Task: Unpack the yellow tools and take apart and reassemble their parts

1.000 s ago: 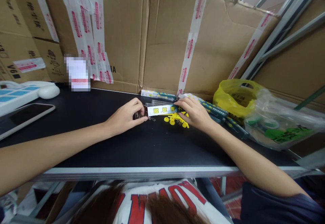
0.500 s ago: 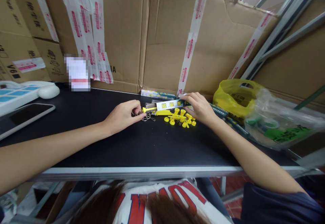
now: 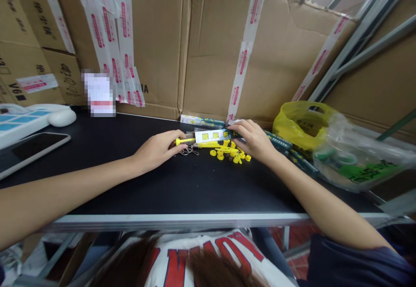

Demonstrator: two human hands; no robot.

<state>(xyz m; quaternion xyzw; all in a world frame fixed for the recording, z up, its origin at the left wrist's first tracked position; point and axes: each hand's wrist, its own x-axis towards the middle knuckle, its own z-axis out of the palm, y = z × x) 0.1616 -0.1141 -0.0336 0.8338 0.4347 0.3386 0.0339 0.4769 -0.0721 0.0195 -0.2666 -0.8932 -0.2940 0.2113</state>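
Note:
My left hand [image 3: 157, 149] has its thumb and fingers around the knobbed end of a thin yellow plastic rod [image 3: 186, 141]. The rod points right, towards the near end of a narrow printed box [image 3: 211, 136], white with yellow-backed characters and dark further along. Whether its tip is inside the box cannot be made out. My right hand [image 3: 255, 141] grips the box's dark right part between thumb and fingers. Small metal rings or hooks [image 3: 190, 150] lie just under the rod. Loose yellow plastic caps and pieces [image 3: 224, 151] are heaped below the box.
Another narrow box [image 3: 201, 121] lies behind, against the cardboard wall [image 3: 211, 61]. Dark green boxes [image 3: 292, 152], a yellow bag [image 3: 286, 122] and a clear plastic bag [image 3: 354, 161] are at right. A phone [image 3: 35, 152] and a white power strip [image 3: 29, 120] sit at left.
The printed box and the yellow rod have shifted slightly left, along with my right hand. The rod's knob now shows more plainly between my left thumb and fingers.

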